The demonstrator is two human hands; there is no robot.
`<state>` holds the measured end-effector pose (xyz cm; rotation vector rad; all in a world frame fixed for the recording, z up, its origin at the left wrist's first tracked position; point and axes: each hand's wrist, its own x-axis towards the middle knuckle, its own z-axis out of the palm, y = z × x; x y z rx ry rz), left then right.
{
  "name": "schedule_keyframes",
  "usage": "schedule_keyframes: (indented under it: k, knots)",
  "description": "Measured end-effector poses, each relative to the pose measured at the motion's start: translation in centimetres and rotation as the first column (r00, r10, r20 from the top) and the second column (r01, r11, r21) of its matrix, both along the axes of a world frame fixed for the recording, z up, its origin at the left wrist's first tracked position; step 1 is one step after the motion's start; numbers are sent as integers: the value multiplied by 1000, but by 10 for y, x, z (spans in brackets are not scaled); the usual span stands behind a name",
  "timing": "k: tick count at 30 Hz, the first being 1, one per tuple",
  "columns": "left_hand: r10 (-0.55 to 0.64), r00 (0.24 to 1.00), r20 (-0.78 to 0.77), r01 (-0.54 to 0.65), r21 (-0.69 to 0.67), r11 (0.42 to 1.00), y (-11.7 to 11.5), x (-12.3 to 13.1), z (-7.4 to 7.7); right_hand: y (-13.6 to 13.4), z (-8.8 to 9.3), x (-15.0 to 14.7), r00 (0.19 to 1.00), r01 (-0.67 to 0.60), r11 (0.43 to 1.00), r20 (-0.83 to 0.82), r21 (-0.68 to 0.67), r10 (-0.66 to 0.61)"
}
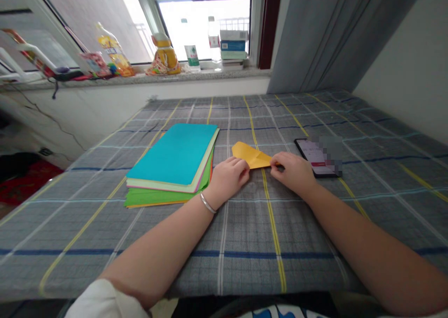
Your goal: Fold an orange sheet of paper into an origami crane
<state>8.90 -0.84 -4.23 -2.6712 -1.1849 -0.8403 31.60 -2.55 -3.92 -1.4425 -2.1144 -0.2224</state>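
Observation:
A folded piece of yellow paper (251,155) lies on the grey plaid cloth (245,224) in front of me. My left hand (227,177) is closed, its fingers pinching the paper's near left edge; a silver bangle sits on that wrist. My right hand (294,171) is closed too, with fingertips pressing the paper's right tip against the cloth. Just left of my left hand lies a stack of coloured paper sheets (175,164), turquoise on top, with pale and green sheets beneath.
A phone (317,157) with its screen lit lies right of my right hand. The windowsill (140,77) at the back holds bottles, boxes and small items. A grey curtain (332,33) hangs at the back right. The floor drops away on the left.

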Motion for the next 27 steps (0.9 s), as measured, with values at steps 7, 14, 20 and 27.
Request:
schedule_keyframes:
  k: [7, 14, 20, 27]
  knots:
    - [48, 997, 65, -43, -78, 996, 1, -3, 3, 3, 4, 18, 997, 72, 997, -24, 14, -71]
    - [31, 995, 99, -20, -114, 993, 3, -4, 0, 1, 7, 23, 995, 97, 995, 6, 17, -97]
    - [32, 988, 152, -10, -144, 990, 6, -4, -1, 0, 8, 24, 992, 127, 992, 5, 8, -127]
    - [10, 985, 170, 16, -154, 988, 8, -4, -1, 2, 7, 25, 990, 142, 990, -3, -13, -142]
